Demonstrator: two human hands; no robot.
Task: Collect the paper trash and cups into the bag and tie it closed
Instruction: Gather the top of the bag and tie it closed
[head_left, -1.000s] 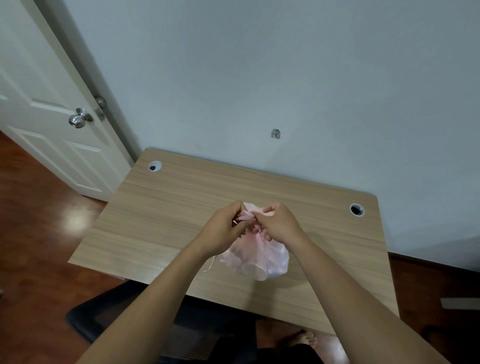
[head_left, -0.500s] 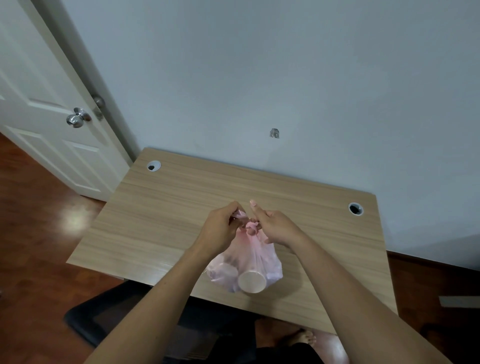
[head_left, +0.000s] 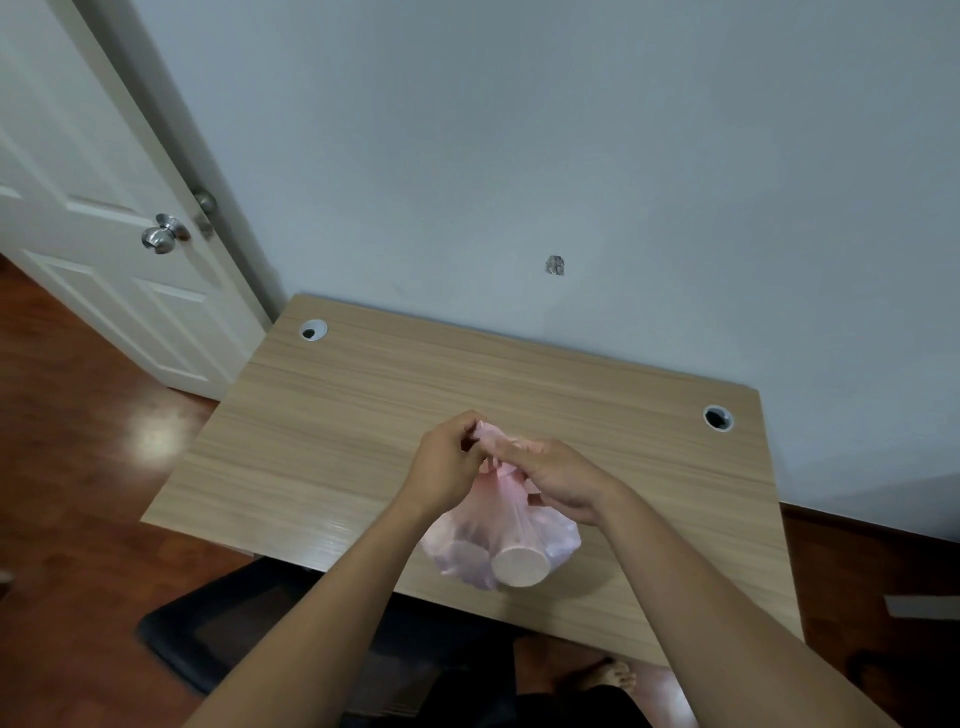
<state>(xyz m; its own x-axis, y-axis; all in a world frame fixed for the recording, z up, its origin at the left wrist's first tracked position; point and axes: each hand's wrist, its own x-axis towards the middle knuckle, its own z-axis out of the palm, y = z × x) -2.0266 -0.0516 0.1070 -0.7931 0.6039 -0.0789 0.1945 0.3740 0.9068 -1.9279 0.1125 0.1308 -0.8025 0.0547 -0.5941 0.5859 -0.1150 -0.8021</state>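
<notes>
A person's two bare hands work at the neck of a translucent pink plastic bag (head_left: 550, 535) above the front edge of a light wood-grain worktop (head_left: 363, 415), roughly midway along that edge. The left hand (head_left: 447, 462) has its fingers curled and pinches a loose strip of the pink plastic at the top of the bag. The right hand (head_left: 563, 478) lies just beside it, touching it, with its fingers and thumb closed round the gathered, twisted neck. The body of the bag bulges below both wrists. Through the film shows the round pale base of a paper cup (head_left: 519, 567), turned toward the camera, with a second, dimmer round shape (head_left: 462, 551) to its left. Whether the bag rests on the worktop or hangs just clear of it cannot be told.

A round cable hole (head_left: 313, 330) sits in the worktop's far left corner and another (head_left: 718, 418) in its far right corner. The far edge meets a pale grey wall (head_left: 623, 156) bearing one small dark mark (head_left: 555, 265). To the left stands a white panelled door (head_left: 78, 291) with a silver knob (head_left: 163, 236), over a glossy red-brown wooden floor (head_left: 78, 493). A black chair (head_left: 218, 634) and a bare foot (head_left: 608, 675) show below the front edge.
</notes>
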